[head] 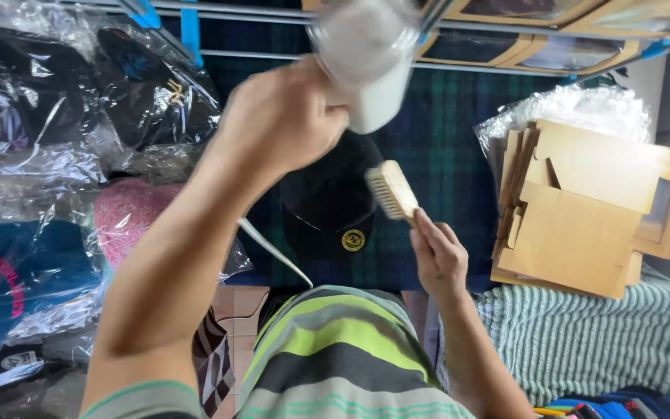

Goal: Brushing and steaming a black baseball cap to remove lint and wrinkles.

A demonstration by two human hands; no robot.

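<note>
My left hand (282,116) is raised high and grips a white handheld appliance (370,54) with a clear round head; its white cord (273,248) trails down toward my body. Below it a black cap (327,198) with a round yellow patch lies on a dark green plaid cloth (443,147). My right hand (437,254) holds a small wooden brush (391,190) by its handle, with the pale bristles facing left beside the cap's right edge. The appliance is blurred.
Caps in clear plastic bags (32,155) pile up at the left, one of them pink (126,213). A stack of flat brown cardboard boxes (583,209) lies at the right on a striped green cloth (606,334). Metal rack bars (257,12) cross the top.
</note>
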